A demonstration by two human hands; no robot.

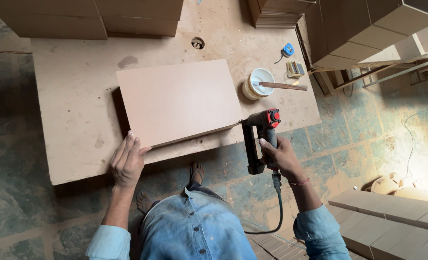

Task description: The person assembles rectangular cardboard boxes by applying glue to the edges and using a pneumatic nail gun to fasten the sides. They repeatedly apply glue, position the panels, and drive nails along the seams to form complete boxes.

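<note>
Sideways, nail gun (262, 139) in right hand (282, 156), fingers clamped, nose apparently touching board (180, 101); left hand (126, 161) flat.

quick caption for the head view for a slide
Left hand steadies a brown board while right hand presses a nail gun to its corner.

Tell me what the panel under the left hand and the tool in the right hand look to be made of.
Panel: likely fibreboard, given its uniform matte tan face with no grain and its thin edge. Nail gun, held in the right hand: dark metal or hard plastic body, red cap, rubbery-looking hose. The left hand presses the panel's near corner.
</note>
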